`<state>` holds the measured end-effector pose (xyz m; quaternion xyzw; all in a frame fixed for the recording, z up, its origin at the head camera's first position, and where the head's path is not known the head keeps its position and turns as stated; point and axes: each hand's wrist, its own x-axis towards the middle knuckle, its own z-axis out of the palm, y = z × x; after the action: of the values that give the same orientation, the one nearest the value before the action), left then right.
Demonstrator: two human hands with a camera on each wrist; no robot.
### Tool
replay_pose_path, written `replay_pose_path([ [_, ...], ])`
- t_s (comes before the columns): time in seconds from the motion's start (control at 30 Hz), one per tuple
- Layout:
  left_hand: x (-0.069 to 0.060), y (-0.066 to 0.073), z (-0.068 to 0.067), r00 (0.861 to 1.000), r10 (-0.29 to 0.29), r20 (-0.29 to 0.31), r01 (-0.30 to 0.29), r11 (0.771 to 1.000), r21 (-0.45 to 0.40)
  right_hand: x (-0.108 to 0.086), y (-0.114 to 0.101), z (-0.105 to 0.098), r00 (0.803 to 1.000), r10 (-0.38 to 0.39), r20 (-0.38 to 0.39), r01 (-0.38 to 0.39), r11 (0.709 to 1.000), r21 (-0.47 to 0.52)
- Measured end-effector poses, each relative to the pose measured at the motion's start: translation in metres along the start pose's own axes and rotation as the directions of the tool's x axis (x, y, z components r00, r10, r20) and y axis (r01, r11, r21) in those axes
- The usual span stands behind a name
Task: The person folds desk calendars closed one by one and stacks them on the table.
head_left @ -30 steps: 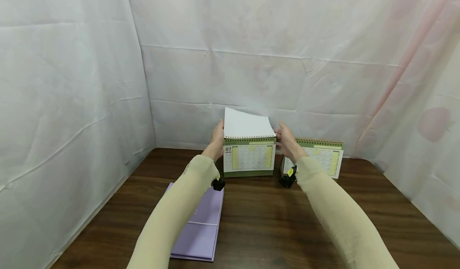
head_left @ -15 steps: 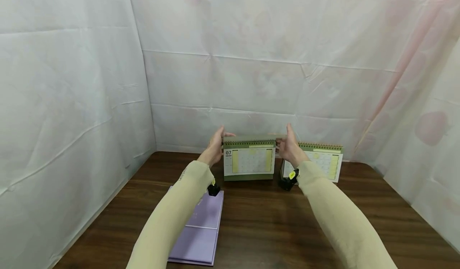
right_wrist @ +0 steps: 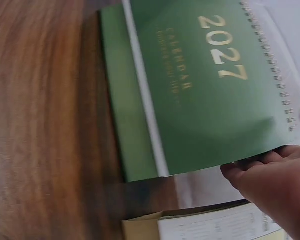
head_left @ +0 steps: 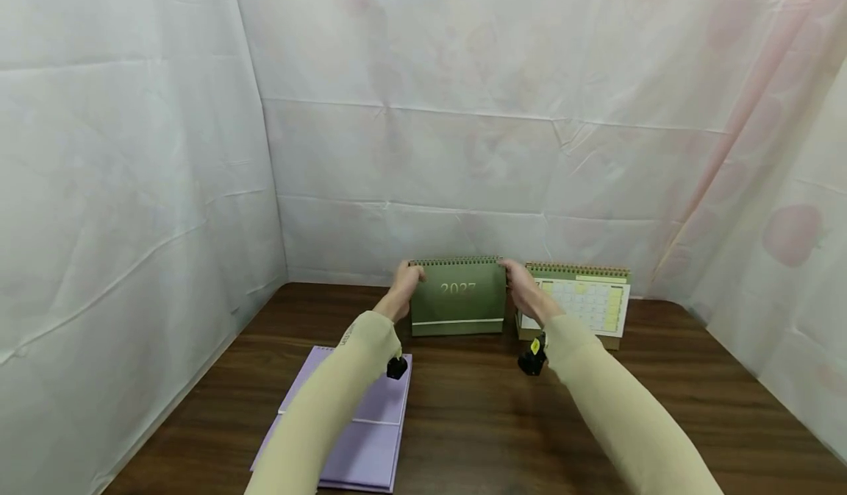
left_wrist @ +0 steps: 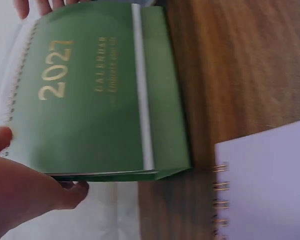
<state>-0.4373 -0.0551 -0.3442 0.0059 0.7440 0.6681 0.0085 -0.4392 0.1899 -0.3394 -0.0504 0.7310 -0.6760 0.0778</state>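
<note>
A green desk calendar (head_left: 456, 300) stands on the table near the back wall, its cover reading 2027 and a spiral binding along its top. My left hand (head_left: 401, 290) grips its left upper corner, thumb by the binding and fingers behind. At the opposite side, my right hand (head_left: 527, 290) holds the right edge, with fingers (right_wrist: 235, 172) reaching behind the cover; they are partly hidden there. A second desk calendar (head_left: 585, 300), showing a month page, stands just right of the green one, partly behind my right hand.
A purple spiral-bound calendar (head_left: 367, 451) lies flat at the front left of the brown wooden table (head_left: 476, 421), partly under my left forearm. White cloth (head_left: 463, 149) hangs close behind the calendars and along both sides.
The green calendar's raised pages and cover have come down over the front, so the 07 month page is now hidden by the 2027 cover. Both hands have closed in on its upper corners.
</note>
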Motion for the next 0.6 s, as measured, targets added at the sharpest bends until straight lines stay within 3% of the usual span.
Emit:
replay_pose_path([
  [0.1,-0.002,-0.012,0.002,0.998,-0.065,0.013,0.065,0.998,0.006,0.005,0.016,0.002,0.997,0.043,-0.057,-0.047,0.996,-0.073],
  [0.27,-0.003,-0.026,0.004,0.992,-0.116,0.040,0.117,0.993,-0.024,0.009,0.031,0.006,0.994,0.070,-0.088,-0.079,0.991,-0.104],
  [0.6,-0.006,-0.030,0.011,0.987,-0.161,0.021,0.162,0.986,-0.036,0.004,0.037,0.008,0.991,0.081,-0.110,-0.099,0.980,-0.171],
])
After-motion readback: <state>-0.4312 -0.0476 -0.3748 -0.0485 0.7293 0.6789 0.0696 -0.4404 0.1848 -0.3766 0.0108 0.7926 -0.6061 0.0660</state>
